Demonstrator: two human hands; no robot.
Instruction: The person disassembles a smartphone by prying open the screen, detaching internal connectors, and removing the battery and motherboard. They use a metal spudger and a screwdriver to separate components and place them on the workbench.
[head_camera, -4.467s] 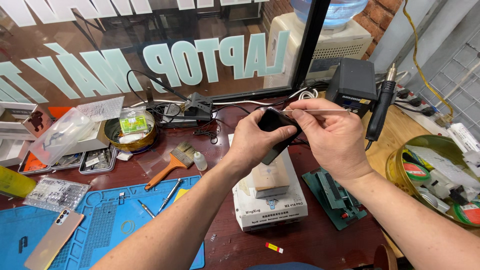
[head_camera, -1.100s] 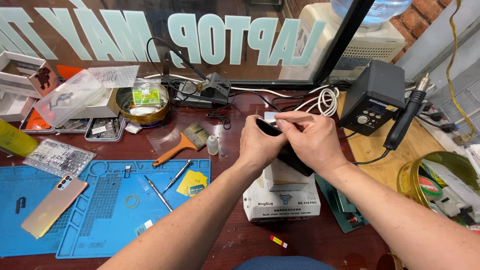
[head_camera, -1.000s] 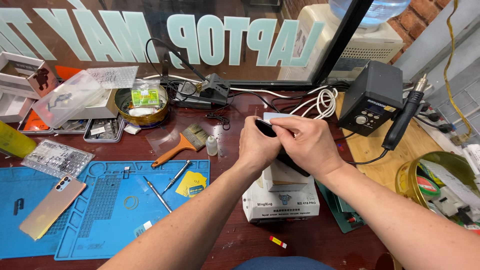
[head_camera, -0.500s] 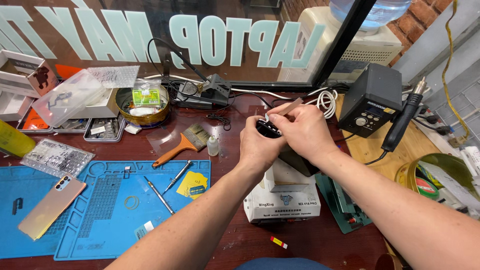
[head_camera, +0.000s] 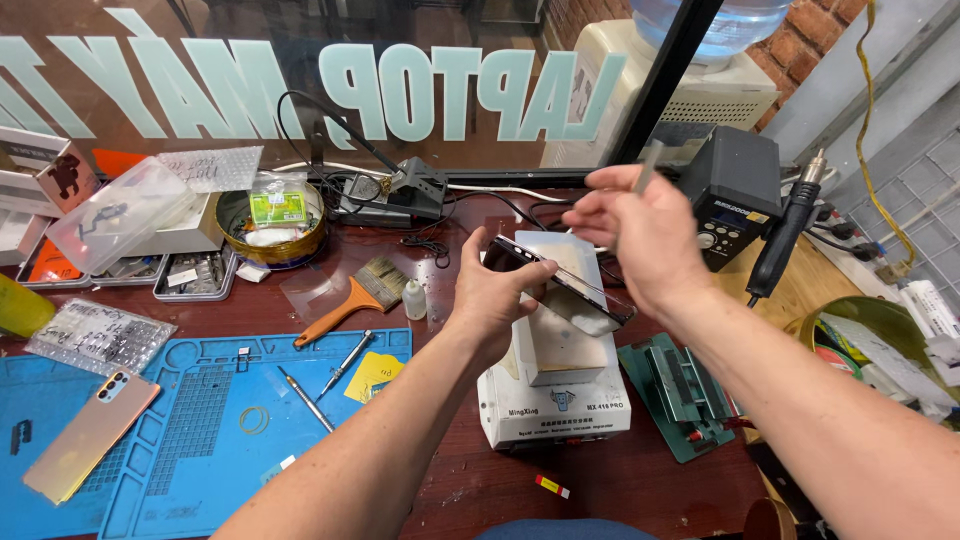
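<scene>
Phone (head_camera: 560, 285) sits clamped edgewise in my left hand (head_camera: 500, 300) above the white heating plate (head_camera: 553, 345), so my right hand (head_camera: 640, 230), pinching a thin pick (head_camera: 648, 165), should work gently.

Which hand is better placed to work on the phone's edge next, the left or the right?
Probably the right hand: it is free of the phone and pinches a thin grey tool just above it. The left hand is occupied gripping the phone over the white machine.

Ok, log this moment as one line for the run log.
left hand: grips dark phone edge-up | right hand: thin grey tool raised | below: white heating box
</scene>
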